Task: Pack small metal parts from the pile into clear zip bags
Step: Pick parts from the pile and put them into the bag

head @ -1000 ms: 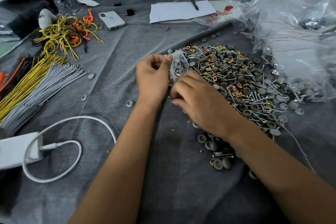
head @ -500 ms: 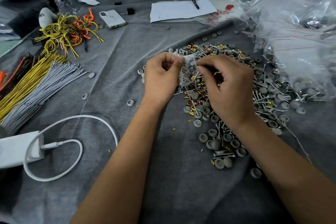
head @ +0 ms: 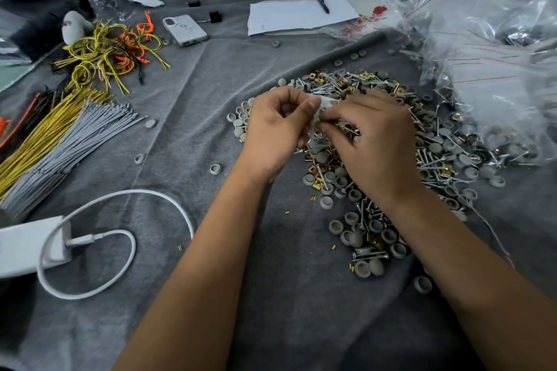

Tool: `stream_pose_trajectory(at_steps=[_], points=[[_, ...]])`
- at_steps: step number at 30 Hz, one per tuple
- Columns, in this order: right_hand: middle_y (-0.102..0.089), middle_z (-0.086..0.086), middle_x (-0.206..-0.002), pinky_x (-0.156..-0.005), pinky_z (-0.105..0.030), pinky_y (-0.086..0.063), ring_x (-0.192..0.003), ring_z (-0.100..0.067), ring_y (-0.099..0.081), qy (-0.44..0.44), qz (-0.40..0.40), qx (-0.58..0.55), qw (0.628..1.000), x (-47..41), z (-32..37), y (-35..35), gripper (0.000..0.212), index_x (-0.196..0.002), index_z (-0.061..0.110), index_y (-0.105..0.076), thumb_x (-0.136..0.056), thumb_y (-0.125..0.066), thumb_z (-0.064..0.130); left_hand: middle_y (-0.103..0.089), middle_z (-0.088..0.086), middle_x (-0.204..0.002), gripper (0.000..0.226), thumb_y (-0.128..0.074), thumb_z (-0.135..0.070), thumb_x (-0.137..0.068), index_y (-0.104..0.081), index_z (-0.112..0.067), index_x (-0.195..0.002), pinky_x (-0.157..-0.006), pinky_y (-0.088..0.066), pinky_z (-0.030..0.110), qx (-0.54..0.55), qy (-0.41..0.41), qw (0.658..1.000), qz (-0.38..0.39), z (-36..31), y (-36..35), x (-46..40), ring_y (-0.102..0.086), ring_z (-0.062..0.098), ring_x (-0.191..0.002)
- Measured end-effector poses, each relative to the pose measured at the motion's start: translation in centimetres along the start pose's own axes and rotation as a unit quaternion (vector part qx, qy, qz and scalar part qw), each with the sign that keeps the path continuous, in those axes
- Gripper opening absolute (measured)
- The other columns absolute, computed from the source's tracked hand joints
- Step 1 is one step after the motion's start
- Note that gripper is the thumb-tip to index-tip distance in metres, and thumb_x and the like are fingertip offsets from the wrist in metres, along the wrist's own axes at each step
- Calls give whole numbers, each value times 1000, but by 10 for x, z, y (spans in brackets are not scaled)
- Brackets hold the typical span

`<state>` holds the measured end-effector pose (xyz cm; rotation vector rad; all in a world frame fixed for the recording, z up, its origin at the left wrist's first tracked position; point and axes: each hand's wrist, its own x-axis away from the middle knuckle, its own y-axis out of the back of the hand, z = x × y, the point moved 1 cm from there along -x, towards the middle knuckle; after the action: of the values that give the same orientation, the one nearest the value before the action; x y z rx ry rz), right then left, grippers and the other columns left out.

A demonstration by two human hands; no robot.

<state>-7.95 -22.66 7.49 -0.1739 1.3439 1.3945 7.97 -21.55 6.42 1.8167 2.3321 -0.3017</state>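
Both hands meet over the near-left edge of the pile [head: 391, 141] of screws, grey caps and brass clips, holding a small clear bag [head: 324, 105] between them just above it. The left hand [head: 275, 129] pinches one side of the bag's top between thumb and curled fingers; the right hand [head: 370, 141] is curled on the other side, fingertips at the mouth.

The likely trouble is a spill — if either pinch slips while the mouth is unsealed, parts already inside would drop back into the pile and the count would be lost. A screw point could also snag or pierce the thin film.

The bag seems to hang with its mouth up toward the far side and its long axis running down toward the worktop [head: 180, 144] — though the hands hide most of it, so I cannot be sure.
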Motion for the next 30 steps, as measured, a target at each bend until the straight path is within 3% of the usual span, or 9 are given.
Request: stream_pose_trajectory(at_steps=[4, 10, 13, 15, 19, 26, 30], points=[[-72, -5, -96, -82, -38, -47, -95, -26, -60, 21, 35, -18, 999, -2, -4, 0, 16, -96, 8, -80, -90, -78, 22, -55, 1, -54, 19, -66, -7, -100, -62, -8, -82, -40, -35, 21, -3, 18, 999, -41, 2, 3, -2, -43, 10, -40], [-70, -7, -90, -79, -43, -52, -88, -24, -63, 13, -13, -56, 998, -6, -3, 8, 14, -89, 4, -76, -90, -79, 18, -59, -3, -56, 20, -67, -11, -100, -64, -11, -80, -43, -43, 21, -36, 14, 990, -133, 0, 10, -4, -49, 9, -45], [-67, 1, -84, -88, -39, -49, -83, -18, -58, 51, 139, -91, 985, -5, -6, 8, 24, -81, 11, -76, -84, -84, 34, -55, 1, -59, 22, -67, -11, -101, -61, -11, -79, -44, -43, 21, -17, 20, 982, -186, -1, 13, -6, -47, 9, -48], [-62, 8, -88, -90, -36, -47, -90, -14, -52, 51, 255, -93, 961, -3, -8, 7, 31, -78, 22, -76, -75, -85, 52, -53, 0, -59, 23, -67, -11, -101, -60, -12, -79, -44, -41, 21, -5, 23, 980, -198, -1, 14, -6, -45, 7, -48], [-50, 12, -104, -95, -37, -46, -110, -12, -42, 23, 344, -51, 937, -1, -11, 4, 39, -85, 38, -73, -63, -79, 69, -53, 3, -62, 22, -67, -12, -101, -60, -11, -80, -47, -42, 23, -16, 23, 982, -188, -2, 13, -5, -45, 9, -52], [-43, 16, -103, -96, -36, -44, -110, -8, -37, -8, 361, -21, 932, -3, -14, 7, 19, -81, 39, -71, -76, -84, 53, -53, 6, -63, 20, -66, -11, -101, -61, -9, -82, -46, -42, 23, -26, 23, 983, -181, -3, 12, -4, -44, 12, -52], [-47, 10, -100, -91, -34, -42, -107, -10, -41, 5, 345, -36, 938, -2, -12, 8, 15, -83, 35, -73, -80, -83, 45, -52, 5, -62, 19, -66, -10, -101, -62, -7, -82, -45, -42, 20, -28, 19, 984, -177, -2, 11, -5, -44, 10, -50]])
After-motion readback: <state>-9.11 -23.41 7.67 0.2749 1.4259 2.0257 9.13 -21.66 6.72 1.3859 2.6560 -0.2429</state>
